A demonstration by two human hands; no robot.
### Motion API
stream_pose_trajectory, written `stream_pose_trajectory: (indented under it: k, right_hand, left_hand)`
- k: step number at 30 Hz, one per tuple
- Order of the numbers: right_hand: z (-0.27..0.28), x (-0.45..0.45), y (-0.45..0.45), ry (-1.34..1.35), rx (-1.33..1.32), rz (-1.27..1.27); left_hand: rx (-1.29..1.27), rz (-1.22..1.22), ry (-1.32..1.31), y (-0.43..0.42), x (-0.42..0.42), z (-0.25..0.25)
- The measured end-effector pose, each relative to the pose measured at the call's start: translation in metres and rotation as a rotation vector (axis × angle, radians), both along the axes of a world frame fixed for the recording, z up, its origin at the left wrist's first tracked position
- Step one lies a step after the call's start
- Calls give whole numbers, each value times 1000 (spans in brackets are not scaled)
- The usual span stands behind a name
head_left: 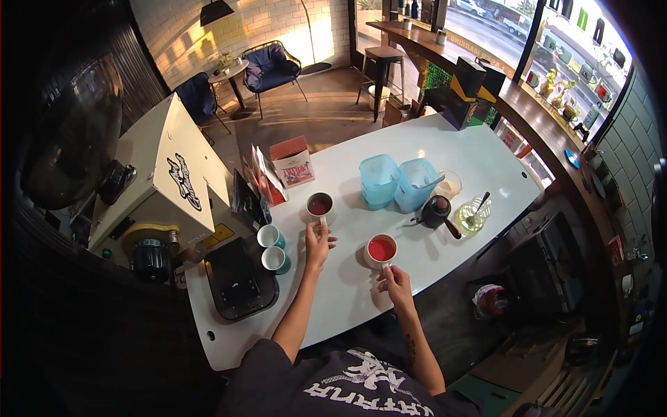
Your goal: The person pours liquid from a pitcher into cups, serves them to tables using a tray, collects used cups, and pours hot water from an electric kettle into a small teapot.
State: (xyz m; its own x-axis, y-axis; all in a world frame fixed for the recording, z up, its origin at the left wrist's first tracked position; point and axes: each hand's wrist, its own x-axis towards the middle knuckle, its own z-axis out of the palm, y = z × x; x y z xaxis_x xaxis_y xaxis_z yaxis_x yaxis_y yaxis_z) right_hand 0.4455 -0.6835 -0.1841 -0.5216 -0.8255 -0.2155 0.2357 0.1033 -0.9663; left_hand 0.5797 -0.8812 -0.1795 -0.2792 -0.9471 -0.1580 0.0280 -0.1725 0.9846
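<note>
My left hand (pixel 317 248) is closed on the handle of a white mug (pixel 329 216) with a dark reddish drink inside. In my right hand (pixel 397 283) is the handle of a second white mug (pixel 374 261), nearer to me and filled with bright red liquid. Both mugs look upright and at the tabletop. Left of my left hand, two small teal cups (pixel 276 261) with pale insides stand close together. Beyond the right mug are a black pot with a wooden handle (pixel 436 211) and a glass dish with a spoon (pixel 470 219).
Two translucent blue containers (pixel 379 182) stand mid-table on the white table (pixel 340 292), beside a small glass (pixel 449 185). A cream grinder (pixel 163 167) and a black scale (pixel 240 281) occupy the left. Packets, a red-and-white box (pixel 293 163) and black boxes (pixel 471 94) line the far side.
</note>
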Motion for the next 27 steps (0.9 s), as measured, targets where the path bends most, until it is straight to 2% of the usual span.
stream_pose_trajectory:
  k: [2, 6, 8, 9, 11, 18, 23, 27]
  right_hand:
    - [-2, -2, 1, 21, 3, 30]
    - [7, 2, 6, 7, 19, -14]
    - [7, 1, 9, 7, 16, -38]
    - [8, 1, 11, 8, 21, -45]
    - [11, 0, 14, 6, 33, -55]
    - [13, -5, 33, 60, 59, -75]
    - [16, -8, 52, 79, 98, -132]
    - [11, -13, 65, 116, 84, -183]
  left_hand:
    - [29, 135, 74, 12, 3, -13]
    - [15, 49, 33, 54, 12, -13]
    - [191, -378, -47, 70, 16, -9]
    - [196, -386, -45, 78, 15, -7]
    - [254, -593, -59, 93, 11, -1]
    - [279, -633, -51, 114, -10, 7]
    - [295, -480, -10, 120, -22, -2]
    - [314, -457, 37, 126, -28, -1]
